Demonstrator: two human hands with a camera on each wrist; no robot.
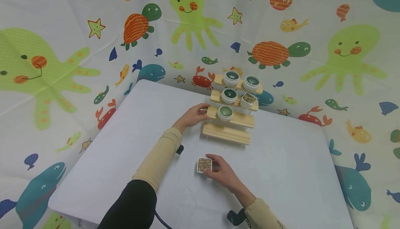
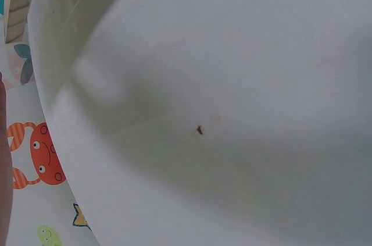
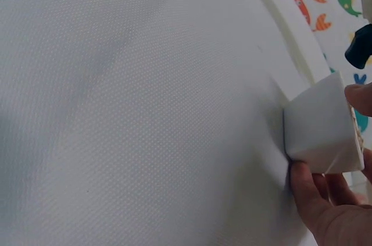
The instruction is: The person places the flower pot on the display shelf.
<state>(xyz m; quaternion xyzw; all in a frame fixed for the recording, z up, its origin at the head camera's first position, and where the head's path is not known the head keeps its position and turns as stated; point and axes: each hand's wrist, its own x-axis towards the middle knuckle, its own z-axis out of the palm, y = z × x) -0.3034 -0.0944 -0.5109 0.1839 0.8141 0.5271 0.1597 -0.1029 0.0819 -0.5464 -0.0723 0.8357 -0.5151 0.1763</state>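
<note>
My right hand (image 1: 223, 172) holds a small white square bowl (image 1: 204, 165) of brown granules, low on the white table in front of a stepped wooden stand (image 1: 226, 134). In the right wrist view, thumb and fingers lie around the bowl's (image 3: 319, 127) sides. My left hand (image 1: 193, 115) grips the left end of the stand's second board from the front; only a sliver of it shows in the left wrist view. A round white pot with a green top (image 1: 225, 113) stands on that board. Higher boards carry another square bowl of granules (image 1: 248, 99) and several round pots (image 1: 229, 95).
A white cloth covers the table (image 1: 297, 173). Behind it hangs a curtain (image 1: 200, 31) printed with sea animals. A dark cable (image 1: 162, 220) runs near the front edge, and dark straps show at both wrists.
</note>
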